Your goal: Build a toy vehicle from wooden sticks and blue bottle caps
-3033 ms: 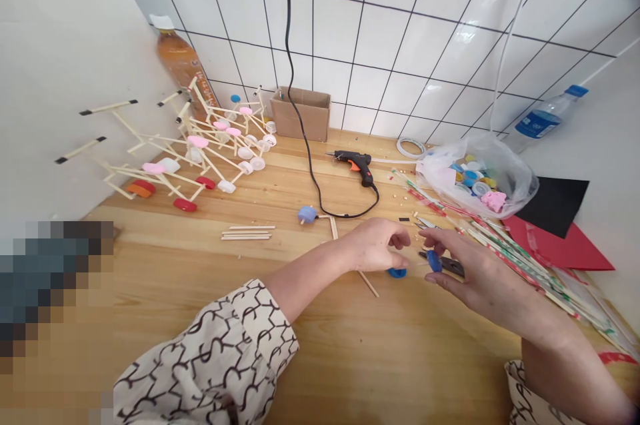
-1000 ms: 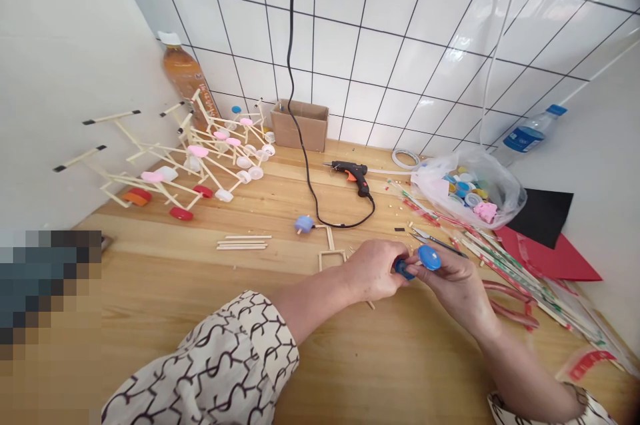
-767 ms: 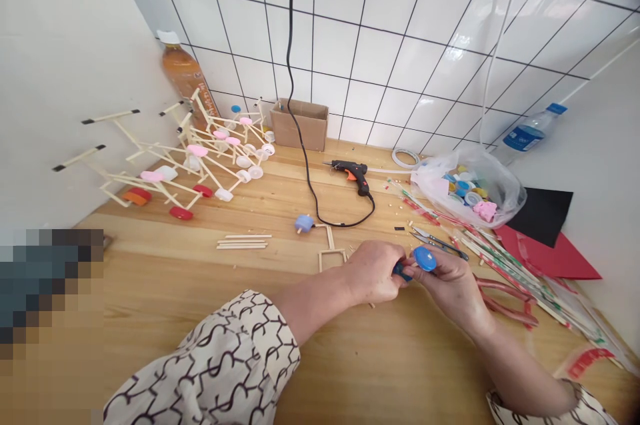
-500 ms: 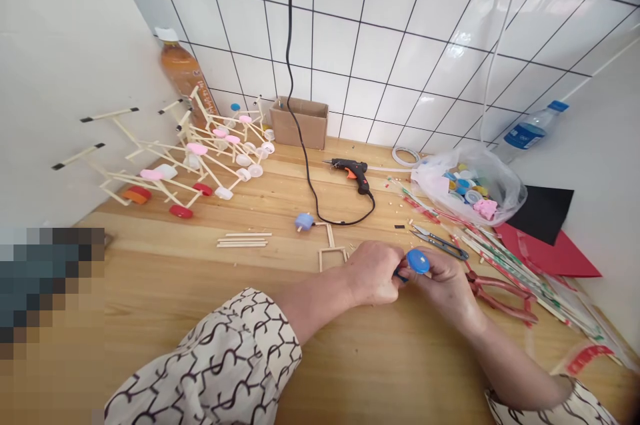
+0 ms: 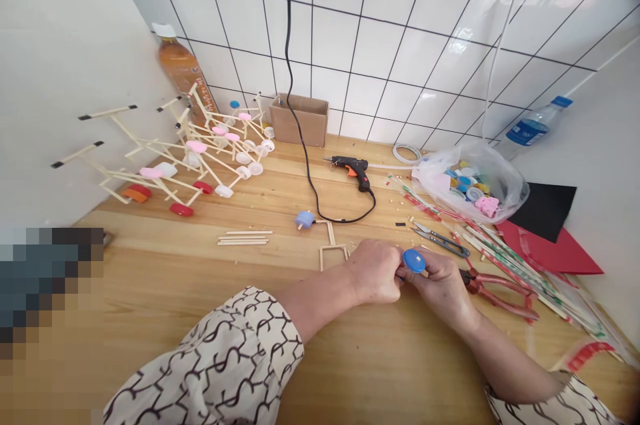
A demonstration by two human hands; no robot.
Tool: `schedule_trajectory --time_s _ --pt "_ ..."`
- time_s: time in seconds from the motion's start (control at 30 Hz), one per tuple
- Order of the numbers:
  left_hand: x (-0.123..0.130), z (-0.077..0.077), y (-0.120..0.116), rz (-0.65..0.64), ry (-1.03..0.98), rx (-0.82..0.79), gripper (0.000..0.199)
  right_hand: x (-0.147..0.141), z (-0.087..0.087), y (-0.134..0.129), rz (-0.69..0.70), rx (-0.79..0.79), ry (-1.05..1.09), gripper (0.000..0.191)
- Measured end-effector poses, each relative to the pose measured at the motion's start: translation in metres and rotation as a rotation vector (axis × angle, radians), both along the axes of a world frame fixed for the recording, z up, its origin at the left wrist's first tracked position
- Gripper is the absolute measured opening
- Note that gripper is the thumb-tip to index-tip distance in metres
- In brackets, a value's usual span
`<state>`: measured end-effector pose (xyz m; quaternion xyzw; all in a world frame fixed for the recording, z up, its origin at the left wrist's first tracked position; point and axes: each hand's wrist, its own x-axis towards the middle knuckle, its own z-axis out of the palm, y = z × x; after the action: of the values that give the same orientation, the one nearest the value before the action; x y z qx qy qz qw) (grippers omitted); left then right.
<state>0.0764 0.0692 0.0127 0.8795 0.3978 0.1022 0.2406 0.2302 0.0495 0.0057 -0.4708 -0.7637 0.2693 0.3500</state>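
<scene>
My left hand (image 5: 373, 272) and my right hand (image 5: 440, 285) meet above the wooden table, close together at the front. My right fingers pinch a bright blue bottle cap (image 5: 414, 261). A darker blue cap (image 5: 400, 273) sits mostly hidden in my left fingers, pressed against the first cap. Just left of my left hand lies a small rectangular frame of wooden sticks (image 5: 333, 253). Beyond it, a blue cap on a stick (image 5: 304, 219) rests on the table. Red-handled pliers (image 5: 500, 295) lie beside my right hand.
Stick structures with coloured caps (image 5: 190, 158) stand at the back left. A black-corded glue gun (image 5: 350, 168), cardboard box (image 5: 299, 120), and plastic bag of caps (image 5: 470, 178) lie behind. Small scissors (image 5: 440, 242), loose sticks (image 5: 245, 237), and striped straws (image 5: 520, 278) lie around.
My hands have drawn closer, with the bright blue cap turned and pressed nearer the darker cap. The pair has shifted slightly left and down. The view has tilted slightly.
</scene>
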Motion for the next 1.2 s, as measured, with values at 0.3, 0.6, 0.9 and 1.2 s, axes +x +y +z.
schedule_trajectory --time_s 0.3,0.6,0.9,1.2 --pt "0.002 0.000 -0.001 0.030 0.021 -0.010 0.023 -0.003 -0.001 -0.001 -0.020 -0.009 0.029 0.030" --pt "-0.003 -0.004 0.005 0.019 -0.051 -0.046 0.024 0.005 -0.002 0.002 0.008 -0.086 0.037 0.018" --pt "-0.004 -0.006 0.008 0.003 -0.040 -0.058 0.024 0.008 0.000 0.004 0.063 -0.152 0.034 0.011" --pt "-0.003 -0.006 0.009 0.027 -0.017 -0.068 0.027 0.015 -0.003 0.003 0.047 -0.179 -0.016 0.009"
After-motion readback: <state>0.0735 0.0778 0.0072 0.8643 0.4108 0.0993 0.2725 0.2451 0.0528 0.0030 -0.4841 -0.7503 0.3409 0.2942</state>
